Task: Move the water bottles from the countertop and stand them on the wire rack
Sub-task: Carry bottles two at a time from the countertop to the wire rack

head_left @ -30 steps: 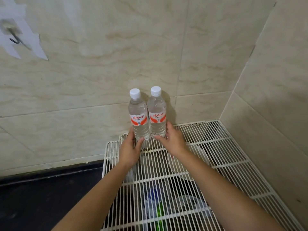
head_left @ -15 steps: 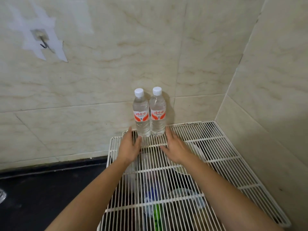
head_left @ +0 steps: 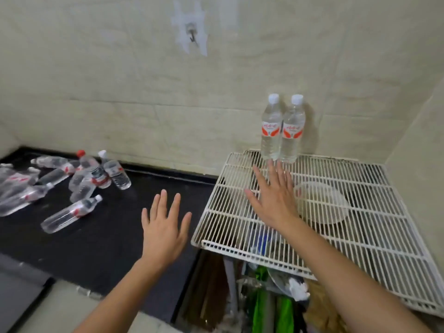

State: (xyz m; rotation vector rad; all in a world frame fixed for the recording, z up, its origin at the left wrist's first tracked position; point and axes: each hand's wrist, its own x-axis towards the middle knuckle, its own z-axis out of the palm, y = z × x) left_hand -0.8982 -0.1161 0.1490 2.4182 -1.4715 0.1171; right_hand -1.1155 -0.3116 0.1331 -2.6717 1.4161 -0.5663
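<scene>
Plastic bottles (head_left: 292, 133), 2, stand caps-up on rack (head_left: 360, 239).

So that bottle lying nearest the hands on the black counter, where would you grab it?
Around the middle of its body, coming down from above. The bottle lies flat on the countertop, apart from the pile, cap pointing away to the right, so the open left hand could probably wrap its round barrel crosswise.
</scene>
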